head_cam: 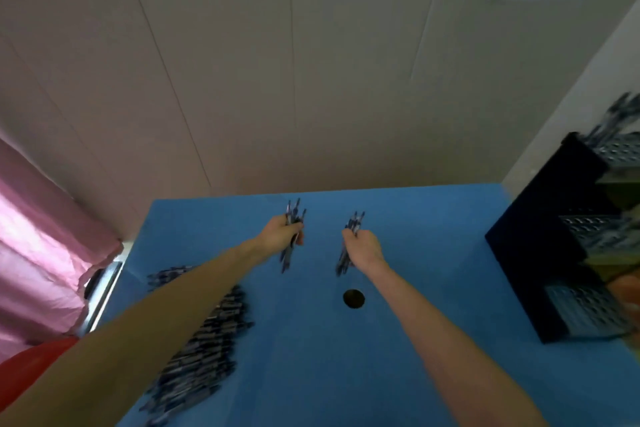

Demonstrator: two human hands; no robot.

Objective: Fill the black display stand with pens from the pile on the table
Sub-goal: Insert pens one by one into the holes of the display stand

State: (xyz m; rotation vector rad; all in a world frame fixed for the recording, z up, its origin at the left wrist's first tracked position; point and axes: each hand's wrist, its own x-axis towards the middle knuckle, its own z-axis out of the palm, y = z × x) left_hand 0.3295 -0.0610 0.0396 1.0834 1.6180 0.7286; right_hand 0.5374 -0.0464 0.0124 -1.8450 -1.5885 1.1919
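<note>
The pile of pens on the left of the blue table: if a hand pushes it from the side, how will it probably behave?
The pile of pens would probably spread, not slide as one block: the pens lie loose and crossed. Being slim and apparently round, some may roll on the flat table. Those nearest the front edge could fall off.

the tabletop (398, 340) is plain bright blue, with one dark round hole (354, 298) in it; the pile of pens (204, 350) on it is dark navy flecked with white; the display stand (540, 253) is black, its tiers fronted with grey perforated mesh; a pink curtain (41, 253) hangs at the left, and the wall (277, 62) is pale beige with thin seam lines
</note>
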